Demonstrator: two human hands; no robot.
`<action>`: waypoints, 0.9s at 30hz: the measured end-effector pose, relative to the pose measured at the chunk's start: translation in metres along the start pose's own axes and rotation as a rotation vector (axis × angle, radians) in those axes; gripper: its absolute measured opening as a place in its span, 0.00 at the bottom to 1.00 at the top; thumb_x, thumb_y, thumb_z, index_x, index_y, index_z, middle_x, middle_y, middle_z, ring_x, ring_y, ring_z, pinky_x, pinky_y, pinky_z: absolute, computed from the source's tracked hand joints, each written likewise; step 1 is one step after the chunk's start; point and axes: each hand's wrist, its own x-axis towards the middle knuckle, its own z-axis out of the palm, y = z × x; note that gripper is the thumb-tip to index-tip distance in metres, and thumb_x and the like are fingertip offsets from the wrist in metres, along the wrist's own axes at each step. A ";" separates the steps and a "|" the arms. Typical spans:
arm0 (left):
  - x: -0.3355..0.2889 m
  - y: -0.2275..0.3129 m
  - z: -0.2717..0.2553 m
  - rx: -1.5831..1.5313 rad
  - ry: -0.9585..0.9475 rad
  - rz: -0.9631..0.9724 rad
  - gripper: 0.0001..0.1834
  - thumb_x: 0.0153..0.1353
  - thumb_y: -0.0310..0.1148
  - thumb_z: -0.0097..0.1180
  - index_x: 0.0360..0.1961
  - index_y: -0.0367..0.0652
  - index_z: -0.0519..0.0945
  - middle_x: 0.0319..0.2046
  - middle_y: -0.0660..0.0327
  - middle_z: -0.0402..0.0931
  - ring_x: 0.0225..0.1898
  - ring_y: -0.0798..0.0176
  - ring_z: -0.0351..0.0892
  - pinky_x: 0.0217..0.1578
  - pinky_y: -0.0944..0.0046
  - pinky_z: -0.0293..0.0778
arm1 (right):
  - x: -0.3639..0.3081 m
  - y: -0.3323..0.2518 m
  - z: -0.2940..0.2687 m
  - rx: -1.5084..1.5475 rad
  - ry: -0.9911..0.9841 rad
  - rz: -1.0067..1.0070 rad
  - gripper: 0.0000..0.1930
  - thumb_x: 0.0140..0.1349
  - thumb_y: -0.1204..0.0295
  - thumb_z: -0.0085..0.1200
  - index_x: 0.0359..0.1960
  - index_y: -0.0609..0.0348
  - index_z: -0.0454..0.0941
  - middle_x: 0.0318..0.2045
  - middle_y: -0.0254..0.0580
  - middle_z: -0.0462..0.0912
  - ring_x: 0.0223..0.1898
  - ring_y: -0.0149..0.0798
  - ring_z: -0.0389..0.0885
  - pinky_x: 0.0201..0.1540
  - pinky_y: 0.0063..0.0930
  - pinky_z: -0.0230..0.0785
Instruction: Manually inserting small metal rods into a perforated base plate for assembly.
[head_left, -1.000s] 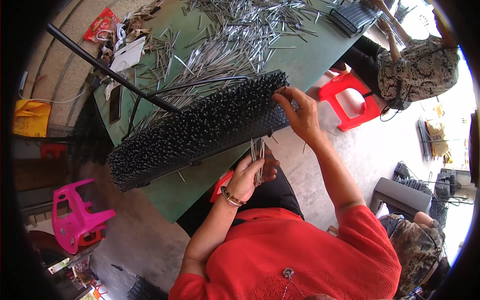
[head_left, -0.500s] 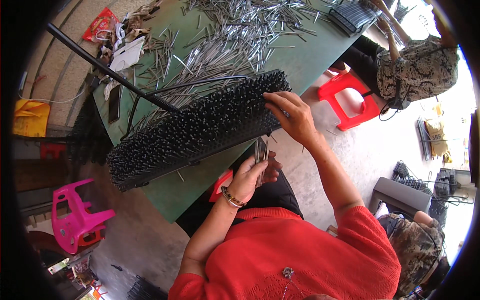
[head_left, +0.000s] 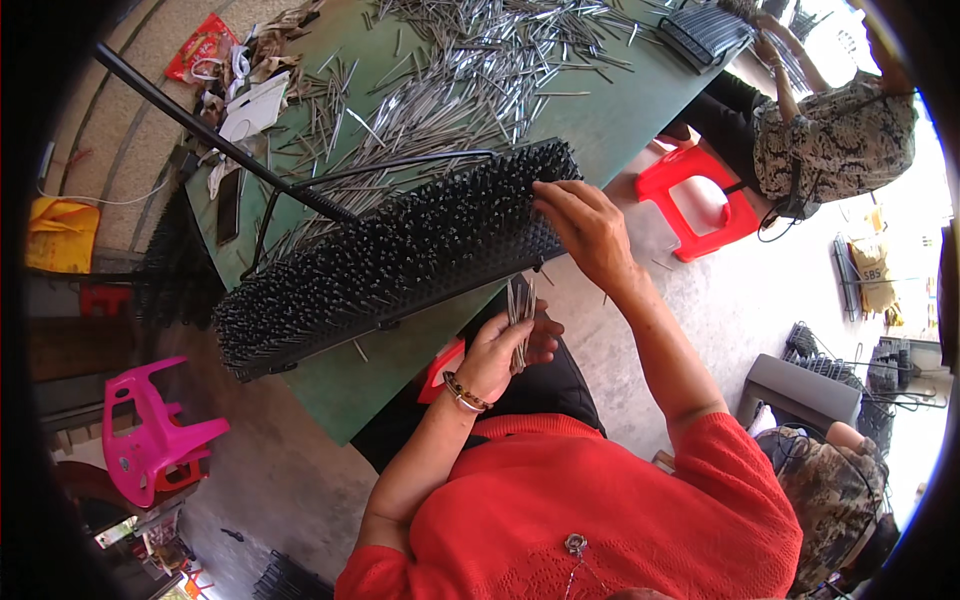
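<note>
A long black bristled brush head (head_left: 400,255) lies slantwise over the near edge of the green table, its dense spiky tufts facing up. My left hand (head_left: 492,355), with a beaded bracelet and a bangle at its wrist, is closed round a bundle of thin metal strips (head_left: 520,325) just below the brush's near edge. My right hand (head_left: 590,230) is at the right end of the brush, thumb and fingers drawn together against the tufts. What is between those fingertips is hidden or too small to name.
Loose metal strips (head_left: 450,90) are heaped across the green table (head_left: 330,400). A black pole (head_left: 200,130) rises from the brush to the upper left. A phone (head_left: 229,205) lies at the left edge. Red (head_left: 735,215) and pink (head_left: 150,430) stools stand nearby; a co-worker (head_left: 835,140) is at the far right.
My right hand has shifted slightly along the tufts at the brush's right end. The strips in my left hand have turned a little, and the fingers have moved slightly.
</note>
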 end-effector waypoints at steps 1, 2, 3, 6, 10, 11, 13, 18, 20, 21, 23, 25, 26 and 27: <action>0.001 0.003 0.000 -0.018 -0.020 -0.003 0.16 0.68 0.31 0.40 0.54 0.36 0.67 0.43 0.51 0.77 0.39 0.64 0.78 0.39 0.65 0.77 | 0.001 0.000 -0.001 -0.001 0.000 0.000 0.12 0.53 0.77 0.58 0.40 0.61 0.78 0.34 0.44 0.79 0.34 0.45 0.78 0.37 0.32 0.70; 0.000 0.006 0.001 -0.037 -0.038 -0.005 0.16 0.68 0.31 0.39 0.55 0.36 0.67 0.44 0.50 0.76 0.40 0.63 0.79 0.40 0.65 0.77 | 0.004 0.000 -0.002 -0.013 -0.025 0.014 0.11 0.54 0.77 0.57 0.41 0.62 0.78 0.33 0.45 0.78 0.34 0.46 0.77 0.37 0.33 0.69; 0.001 0.009 0.002 -0.038 -0.036 -0.004 0.16 0.68 0.31 0.39 0.55 0.36 0.67 0.44 0.50 0.76 0.40 0.63 0.79 0.40 0.65 0.77 | 0.006 0.000 -0.002 -0.025 -0.050 0.027 0.11 0.55 0.76 0.57 0.41 0.62 0.78 0.32 0.45 0.78 0.33 0.46 0.77 0.36 0.34 0.69; 0.003 0.013 0.003 -0.066 -0.056 -0.001 0.18 0.68 0.31 0.38 0.57 0.36 0.66 0.46 0.49 0.75 0.44 0.60 0.78 0.44 0.61 0.76 | 0.009 0.001 0.000 -0.051 -0.052 -0.022 0.12 0.55 0.76 0.56 0.42 0.61 0.77 0.31 0.45 0.76 0.33 0.46 0.76 0.36 0.35 0.68; 0.005 0.012 0.000 -0.127 -0.035 -0.026 0.18 0.68 0.31 0.38 0.58 0.38 0.66 0.47 0.49 0.74 0.46 0.57 0.77 0.47 0.58 0.75 | 0.007 0.003 0.003 -0.085 -0.063 -0.040 0.13 0.56 0.76 0.55 0.44 0.61 0.76 0.32 0.44 0.76 0.34 0.47 0.75 0.37 0.35 0.68; 0.005 0.012 0.000 -0.127 -0.036 -0.034 0.18 0.69 0.32 0.38 0.58 0.40 0.66 0.47 0.50 0.74 0.47 0.57 0.77 0.48 0.57 0.74 | 0.008 0.002 0.003 -0.097 -0.074 -0.042 0.14 0.56 0.76 0.55 0.45 0.61 0.76 0.32 0.44 0.76 0.34 0.47 0.75 0.38 0.35 0.67; 0.004 0.011 -0.001 -0.132 -0.036 -0.038 0.18 0.69 0.32 0.38 0.58 0.41 0.66 0.47 0.51 0.75 0.46 0.58 0.77 0.48 0.57 0.75 | 0.008 0.001 0.002 -0.108 -0.087 -0.042 0.14 0.56 0.76 0.55 0.45 0.61 0.75 0.33 0.44 0.75 0.34 0.47 0.75 0.38 0.35 0.67; 0.002 0.012 -0.004 -0.131 -0.052 -0.057 0.17 0.69 0.35 0.40 0.57 0.44 0.67 0.44 0.55 0.76 0.42 0.63 0.77 0.42 0.63 0.75 | 0.004 0.002 0.002 -0.159 -0.113 -0.071 0.14 0.56 0.76 0.54 0.46 0.61 0.75 0.33 0.45 0.75 0.35 0.46 0.74 0.39 0.34 0.66; 0.003 0.011 -0.006 -0.109 -0.027 -0.082 0.18 0.68 0.36 0.43 0.57 0.43 0.67 0.41 0.58 0.77 0.35 0.72 0.74 0.33 0.70 0.72 | 0.004 0.004 0.004 -0.171 -0.112 -0.087 0.15 0.56 0.75 0.55 0.46 0.61 0.75 0.32 0.43 0.74 0.34 0.44 0.73 0.38 0.34 0.66; 0.003 0.011 -0.005 -0.110 -0.028 -0.083 0.18 0.68 0.36 0.43 0.57 0.43 0.67 0.41 0.58 0.77 0.35 0.72 0.74 0.33 0.70 0.72 | 0.005 0.004 0.005 -0.183 -0.111 -0.103 0.15 0.55 0.74 0.56 0.45 0.60 0.76 0.31 0.41 0.73 0.34 0.42 0.73 0.37 0.33 0.65; 0.002 0.010 -0.005 -0.134 -0.046 -0.083 0.18 0.68 0.35 0.43 0.56 0.41 0.68 0.40 0.59 0.77 0.31 0.75 0.71 0.29 0.73 0.69 | 0.006 -0.002 0.005 -0.176 -0.083 -0.071 0.14 0.55 0.74 0.56 0.44 0.60 0.77 0.31 0.41 0.73 0.33 0.43 0.73 0.36 0.33 0.66; 0.002 0.010 -0.004 -0.127 -0.035 -0.065 0.17 0.68 0.35 0.44 0.55 0.39 0.69 0.40 0.58 0.77 0.31 0.75 0.71 0.29 0.73 0.69 | 0.003 -0.009 0.002 -0.167 -0.056 -0.039 0.13 0.55 0.74 0.57 0.43 0.60 0.77 0.31 0.41 0.74 0.33 0.43 0.74 0.35 0.33 0.66; 0.002 0.010 -0.004 -0.120 -0.026 -0.047 0.17 0.67 0.34 0.44 0.54 0.38 0.70 0.40 0.58 0.77 0.31 0.75 0.70 0.29 0.74 0.69 | -0.001 -0.013 0.000 -0.043 -0.021 0.059 0.12 0.55 0.74 0.58 0.41 0.61 0.78 0.31 0.42 0.74 0.32 0.43 0.75 0.34 0.33 0.67; 0.002 0.010 -0.005 -0.122 -0.022 -0.045 0.17 0.67 0.34 0.44 0.54 0.38 0.70 0.40 0.58 0.77 0.31 0.75 0.70 0.29 0.74 0.69 | -0.005 -0.018 -0.004 0.085 0.011 0.156 0.10 0.55 0.73 0.58 0.39 0.61 0.79 0.31 0.43 0.75 0.31 0.44 0.76 0.32 0.33 0.68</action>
